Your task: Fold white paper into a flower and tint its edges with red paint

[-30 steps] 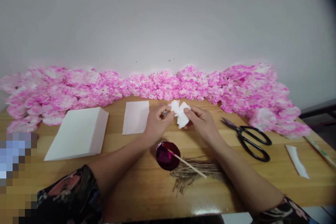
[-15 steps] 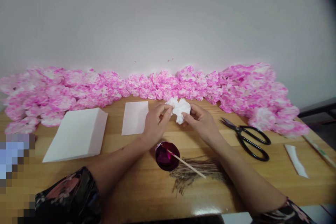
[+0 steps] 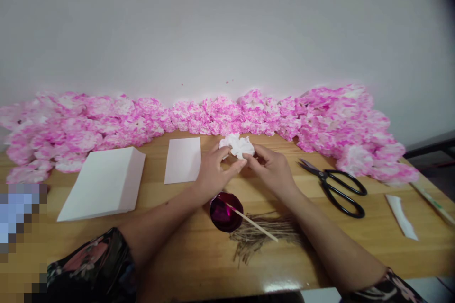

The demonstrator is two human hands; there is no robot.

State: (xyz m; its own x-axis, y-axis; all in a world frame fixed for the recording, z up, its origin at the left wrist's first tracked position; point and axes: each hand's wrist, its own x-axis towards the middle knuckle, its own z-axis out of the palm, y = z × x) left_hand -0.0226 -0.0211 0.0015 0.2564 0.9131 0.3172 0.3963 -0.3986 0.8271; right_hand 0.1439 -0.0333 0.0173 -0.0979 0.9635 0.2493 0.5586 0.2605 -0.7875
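Between my two hands is a white tissue-paper flower with ruffled petals, held just above the table. My left hand grips it from the left, thumb pointing right beneath the petals. From the right, my right hand pinches its lower right edge between thumb and fingers. Both thumb tips almost meet at the flower's front. Closer to me stands a round container of dark magenta liquid with a thin wooden stick leaning out of it. Beside it lies a bundle of thin brown wires or twigs.
Pink-and-white paper flowers line the wall side of the table. At left sit a stack of white paper and a single white sheet. Black-handled scissors, a white paper strip and a flat stick lie right.
The white flower has turned and its petals are spread wider. My left hand has shifted right, its thumb now under the flower close to my right thumb.
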